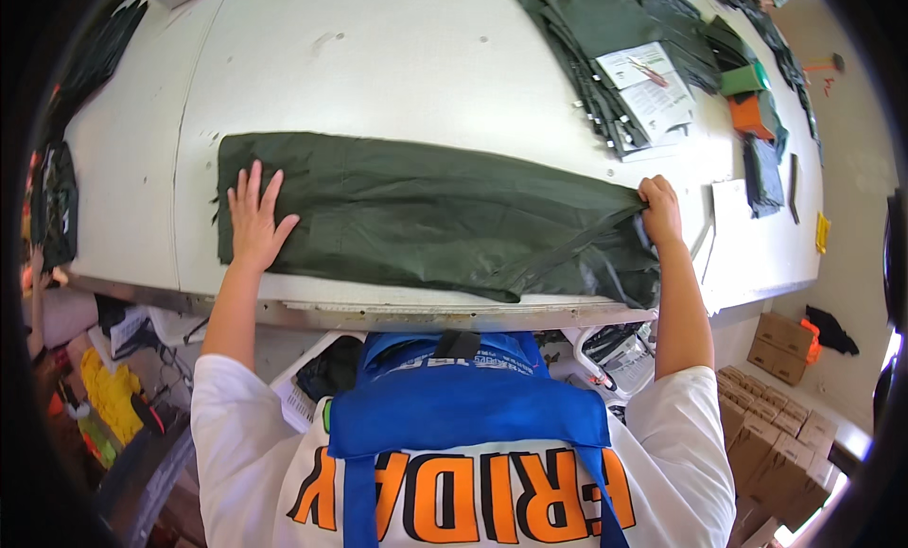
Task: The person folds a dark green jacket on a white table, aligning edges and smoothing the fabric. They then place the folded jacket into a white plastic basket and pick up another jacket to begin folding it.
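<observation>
A long, dark green folded garment [407, 212], perhaps trousers, lies across the white table in front of me. My left hand [253, 217] rests flat on its left end, fingers spread. At the other end my right hand [659, 208] is closed on the upper right corner of the cloth, fingertips pinching the edge. Near that hand the fabric is bunched and a diagonal fold runs down to the lower edge. The left part lies fairly smooth with light creases.
Stacked dark green garments [605, 37] with printed sheets [648, 89] on them lie at the far right. Beyond my right hand are a green roll [744, 79] and an orange box [752, 116]. More dark clothing [59, 203] lies at the left edge. Cartons [776, 444] stand below right.
</observation>
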A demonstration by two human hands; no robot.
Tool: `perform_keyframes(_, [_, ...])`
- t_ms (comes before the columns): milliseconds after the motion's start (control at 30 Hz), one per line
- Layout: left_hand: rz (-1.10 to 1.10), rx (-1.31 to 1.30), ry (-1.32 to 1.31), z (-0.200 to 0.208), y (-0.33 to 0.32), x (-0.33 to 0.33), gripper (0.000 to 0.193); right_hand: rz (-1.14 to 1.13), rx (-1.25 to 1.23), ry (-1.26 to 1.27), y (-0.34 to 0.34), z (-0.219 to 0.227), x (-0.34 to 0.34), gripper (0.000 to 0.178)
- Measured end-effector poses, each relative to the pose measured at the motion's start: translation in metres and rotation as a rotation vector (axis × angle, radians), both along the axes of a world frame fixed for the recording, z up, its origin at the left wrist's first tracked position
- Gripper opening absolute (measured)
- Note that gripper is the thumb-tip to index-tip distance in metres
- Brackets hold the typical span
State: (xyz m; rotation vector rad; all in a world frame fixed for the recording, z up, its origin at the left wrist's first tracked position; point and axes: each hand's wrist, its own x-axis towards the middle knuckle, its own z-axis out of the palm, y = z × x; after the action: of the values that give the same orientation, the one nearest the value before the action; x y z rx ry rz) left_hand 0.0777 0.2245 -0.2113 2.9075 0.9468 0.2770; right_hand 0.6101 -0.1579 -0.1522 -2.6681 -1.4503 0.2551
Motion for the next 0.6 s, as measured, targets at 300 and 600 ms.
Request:
perform_keyframes(300, [0.052, 0.021, 0.034, -0.003, -0.007, 0.002, 0.073, 0.175, 0.301, 0.323, 0.092, 0.048, -0.116, 0.080])
perform_keyframes(600, [0.412, -0.030, -0.231, 0.013, 0.018, -0.019, 0.052, 0.320, 0.045, 0.252, 0.122, -0.016, -0.266, 0.060])
